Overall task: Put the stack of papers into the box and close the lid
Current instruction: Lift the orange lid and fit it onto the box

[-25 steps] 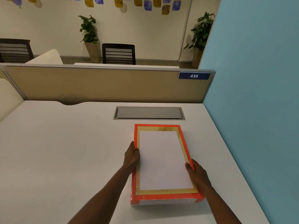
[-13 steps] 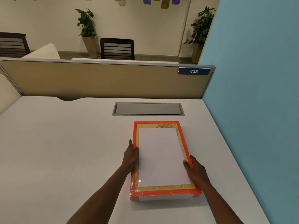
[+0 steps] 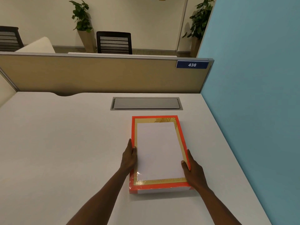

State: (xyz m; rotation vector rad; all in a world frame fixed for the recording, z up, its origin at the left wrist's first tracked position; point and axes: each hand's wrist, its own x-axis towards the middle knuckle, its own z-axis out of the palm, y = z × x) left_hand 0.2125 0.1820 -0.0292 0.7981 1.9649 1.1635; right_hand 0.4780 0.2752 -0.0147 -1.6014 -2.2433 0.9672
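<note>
One flat rectangular box with an orange rim and gold inner border (image 3: 181, 137) lies on the white desk surface (image 3: 65, 143), right of centre and just in front of one grey recessed cable hatch (image 3: 146, 103). One stack of white paper sheets (image 3: 158, 151) lies on the gold-bordered top of the box, inside the orange rim; whether that top is a lid or the open interior cannot be told. No separate lid is identifiable.

Two bare hands are in view. The left hand (image 3: 129, 157) grips the left edge of the box, thumb on the top rim beside the paper. The right hand (image 3: 194, 172) grips the right edge nearer the front corner, thumb on the gold border. Both hands are closed around the box edges.

Behind the desk stands one tan partition panel (image 3: 97, 73) carrying one blue number plate marked 438 (image 3: 192, 64). Beyond it are two potted plants (image 3: 82, 18) and two black slatted chairs (image 3: 114, 42).
</note>
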